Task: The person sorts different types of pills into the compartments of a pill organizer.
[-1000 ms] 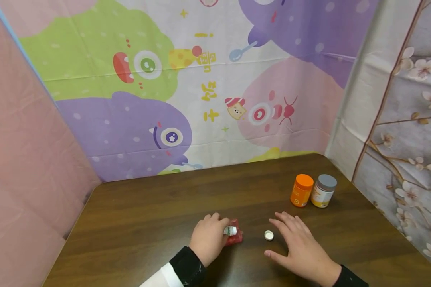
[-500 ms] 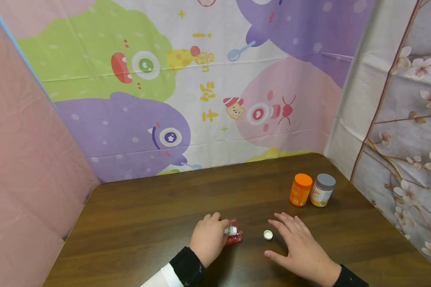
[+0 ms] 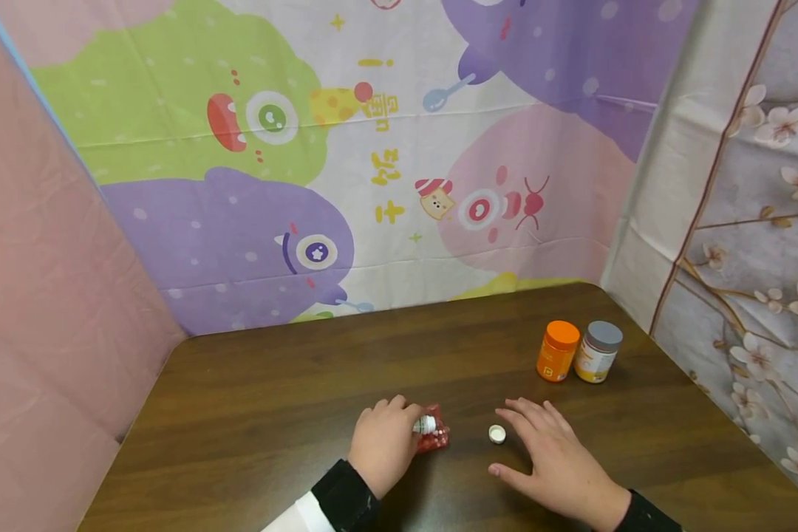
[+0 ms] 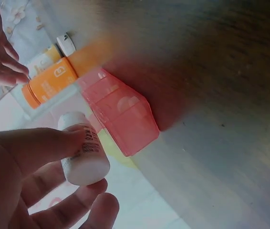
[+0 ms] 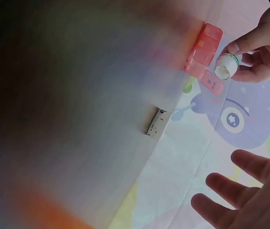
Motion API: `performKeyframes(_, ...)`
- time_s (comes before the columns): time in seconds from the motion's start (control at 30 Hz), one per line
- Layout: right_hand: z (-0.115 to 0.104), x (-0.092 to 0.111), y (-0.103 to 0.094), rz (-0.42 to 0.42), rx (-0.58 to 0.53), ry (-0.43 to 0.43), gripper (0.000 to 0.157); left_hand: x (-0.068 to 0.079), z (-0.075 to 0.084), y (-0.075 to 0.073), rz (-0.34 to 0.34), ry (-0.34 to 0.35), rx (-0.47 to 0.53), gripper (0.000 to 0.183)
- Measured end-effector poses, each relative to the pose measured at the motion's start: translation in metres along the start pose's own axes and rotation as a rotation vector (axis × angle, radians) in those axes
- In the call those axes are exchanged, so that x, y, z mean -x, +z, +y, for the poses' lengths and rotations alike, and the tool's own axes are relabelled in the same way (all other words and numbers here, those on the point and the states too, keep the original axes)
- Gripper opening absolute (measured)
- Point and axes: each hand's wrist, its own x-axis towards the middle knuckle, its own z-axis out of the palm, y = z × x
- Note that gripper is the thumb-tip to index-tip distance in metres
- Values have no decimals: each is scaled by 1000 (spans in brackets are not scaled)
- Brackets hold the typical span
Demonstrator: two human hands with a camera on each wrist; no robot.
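Observation:
My left hand (image 3: 382,443) grips a small white pill bottle (image 3: 425,425), thumb on its printed label (image 4: 91,140) in the left wrist view. The bottle is tipped to the right over a translucent red pill box (image 3: 432,445), its uncapped mouth facing right. Small white bits (image 3: 440,432) show at the pill box by the mouth. The right wrist view shows one lid flap (image 5: 212,82) of the box standing out. My right hand (image 3: 558,462) hovers with fingers spread, holding nothing. Just left of it, the white cap (image 3: 496,434) lies on the table, its hollow side up.
Toward the back right of the brown table (image 3: 292,384) stand an orange jar (image 3: 558,352) and a white and yellow jar (image 3: 597,353) with a grey lid, side by side. A cartoon-printed cloth (image 3: 399,258) hangs behind the table's far edge.
White bits have appeared at the pill box beside the bottle's mouth. The left hand keeps the bottle tipped in nearly the same place. The right hand and the cap have barely moved.

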Motion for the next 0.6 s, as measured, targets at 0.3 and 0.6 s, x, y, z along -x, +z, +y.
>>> performKeyframes(0.3, -3, -2, 2, 2, 0, -29, 67, 8, 1, -7, 93, 11, 45, 22)
performKeyframes(0.6, -3, -10, 0, -57, -4, -3, 60, 21, 7, -17, 66, -43, 254, 25)
